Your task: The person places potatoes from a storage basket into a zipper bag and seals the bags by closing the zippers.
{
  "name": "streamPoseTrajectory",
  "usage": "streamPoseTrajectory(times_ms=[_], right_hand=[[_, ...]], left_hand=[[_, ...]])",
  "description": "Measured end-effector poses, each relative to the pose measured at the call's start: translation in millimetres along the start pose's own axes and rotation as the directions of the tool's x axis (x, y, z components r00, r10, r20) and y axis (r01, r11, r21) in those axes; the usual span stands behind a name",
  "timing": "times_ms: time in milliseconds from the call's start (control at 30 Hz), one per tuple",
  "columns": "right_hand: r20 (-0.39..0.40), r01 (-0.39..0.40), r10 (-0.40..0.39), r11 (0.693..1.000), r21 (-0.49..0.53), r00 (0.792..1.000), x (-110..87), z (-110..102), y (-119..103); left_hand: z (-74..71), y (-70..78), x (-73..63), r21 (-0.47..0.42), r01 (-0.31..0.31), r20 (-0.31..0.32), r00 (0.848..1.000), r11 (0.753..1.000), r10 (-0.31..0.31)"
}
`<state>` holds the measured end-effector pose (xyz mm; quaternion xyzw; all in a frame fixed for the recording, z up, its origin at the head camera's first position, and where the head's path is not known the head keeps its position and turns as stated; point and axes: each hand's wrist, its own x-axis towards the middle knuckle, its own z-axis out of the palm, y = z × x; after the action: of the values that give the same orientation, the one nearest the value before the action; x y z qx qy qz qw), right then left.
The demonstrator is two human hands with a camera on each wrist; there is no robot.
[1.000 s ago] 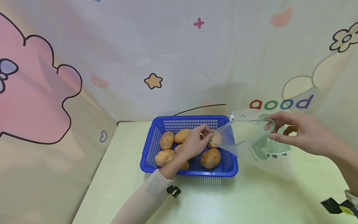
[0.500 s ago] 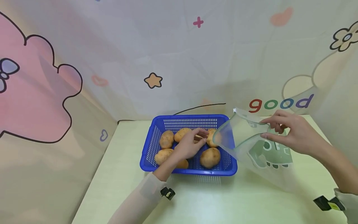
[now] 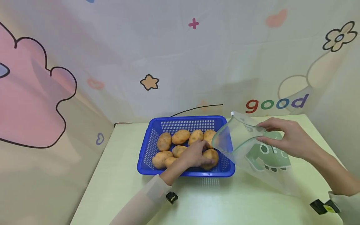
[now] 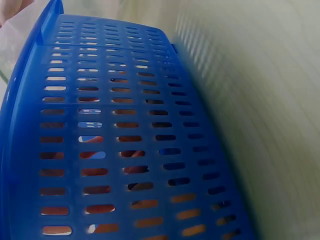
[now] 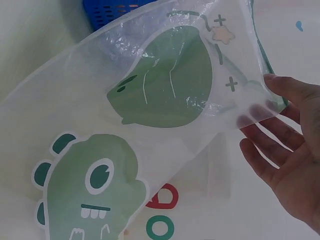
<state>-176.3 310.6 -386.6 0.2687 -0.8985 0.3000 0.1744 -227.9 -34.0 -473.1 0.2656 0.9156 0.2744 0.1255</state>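
A blue plastic basket (image 3: pixel 227 172) holds several potatoes on the table. My left hand (image 3: pixel 194 155) reaches into it, thumb and fingers curled about the left side of the front-right potato (image 3: pixel 212 158); the fingers' far ends are partly hidden. The left wrist view shows mostly the perforated basket wall (image 4: pixel 110 130), with the hand only glimpsed through its slots. At the right, my right hand (image 3: pixel 292 137) pinches the rim of a translucent plastic bag (image 3: pixel 270 159) printed with green dinosaurs. The bag's mouth gapes over the basket's right end. Thumb and fingertips grip its edge in the right wrist view.
A pale green table (image 3: pixel 112 187) carries the basket. Behind it hangs a printed cloth backdrop (image 3: pixel 180 62), close to the basket's rear edge, and more printed cloth (image 3: pixel 84 156) rises at the left side.
My left hand has let go of the bag's rim, then lowered onto the front-right potato, which has shifted slightly right. The right hand keeps the bag, its mouth now tilted toward the basket.
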Motion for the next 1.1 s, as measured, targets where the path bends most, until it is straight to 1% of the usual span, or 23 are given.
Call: streamPoseTrajectory(times_ms=[100, 167, 233, 300, 367, 467, 533, 600, 700, 767, 833, 900, 967, 1033, 1100], right_hand=[[0.004, -0.006, 0.006, 1.0, 0.005, 1.0, -0.7, 1, -1], [0.007, -0.01, 0.01, 1.0, -0.001, 1.0, -0.5, 0, -2], [0.009, -0.011, 0.011, 1.0, -0.003, 1.0, -0.3, -1, -2], [0.01, -0.007, 0.007, 1.0, 0.005, 1.0, 0.1, -2, -1], [0.011, 0.001, -0.001, 1.0, 0.019, 1.0, 1.0, -2, -1], [0.007, 0.014, -0.014, 0.999, 0.044, 1.0, 2.4, -2, -2], [0.011, 0.014, -0.015, 0.998, 0.06, 1.0, 3.1, -1, -2], [0.015, 0.007, -0.008, 0.996, 0.088, 1.0, 4.2, 0, -3], [0.024, -0.014, 0.011, 0.991, 0.133, 1.0, 4.8, 4, -5], [0.021, -0.021, 0.018, 0.989, 0.149, 1.0, 6.5, 6, -7], [0.015, -0.022, 0.02, 0.989, 0.148, 1.0, 8.6, 7, -9], [0.005, -0.02, 0.019, 0.99, 0.142, 1.0, 10.8, 8, -11], [-0.006, -0.024, 0.025, 0.989, 0.144, 1.0, 12.2, 8, -13], [-0.013, -0.025, 0.027, 0.989, 0.146, 1.0, 12.6, 9, -14], [-0.022, -0.025, 0.029, 0.989, 0.144, 0.999, 12.2, 9, -15]], left_hand=[[-1.4, 3.1, -1.8, 0.031, -0.007, 0.018, 1.0, 0.999, 0.007], [-3.5, 4.4, -2.4, 0.033, -0.013, 0.01, 1.0, 0.999, 0.013], [-9.5, 6.5, -3.7, 0.021, -0.012, -0.015, 1.0, 1.0, 0.013], [-20.9, 9.2, -5.6, -0.007, -0.002, -0.052, 0.999, 1.0, 0.002], [-38.0, 13.5, -8.2, -0.051, 0.017, -0.101, 0.995, 0.999, -0.022], [-64.9, 21.5, -10.2, -0.131, 0.008, -0.193, 0.981, 0.991, -0.034], [-77.9, 28.9, -10.9, -0.179, -0.021, -0.255, 0.967, 0.984, -0.026], [-84.3, 39.4, -9.2, -0.2, -0.087, -0.286, 0.958, 0.976, 0.027], [-81.6, 57.5, -3.7, -0.18, -0.202, -0.284, 0.948, 0.963, 0.145], [-75.0, 68.7, 2.7, -0.129, -0.271, -0.259, 0.938, 0.954, 0.231], [-67.0, 77.1, 8.9, -0.072, -0.314, -0.236, 0.928, 0.947, 0.29], [-59.5, 82.4, 14.5, -0.035, -0.338, -0.211, 0.922, 0.941, 0.323], [-53.2, 85.0, 18.6, -0.031, -0.35, -0.187, 0.922, 0.936, 0.339], [-48.4, 85.2, 21.8, -0.059, -0.358, -0.17, 0.923, 0.932, 0.344], [-45.7, 84.4, 23.2, -0.108, -0.364, -0.169, 0.924, 0.925, 0.344]])
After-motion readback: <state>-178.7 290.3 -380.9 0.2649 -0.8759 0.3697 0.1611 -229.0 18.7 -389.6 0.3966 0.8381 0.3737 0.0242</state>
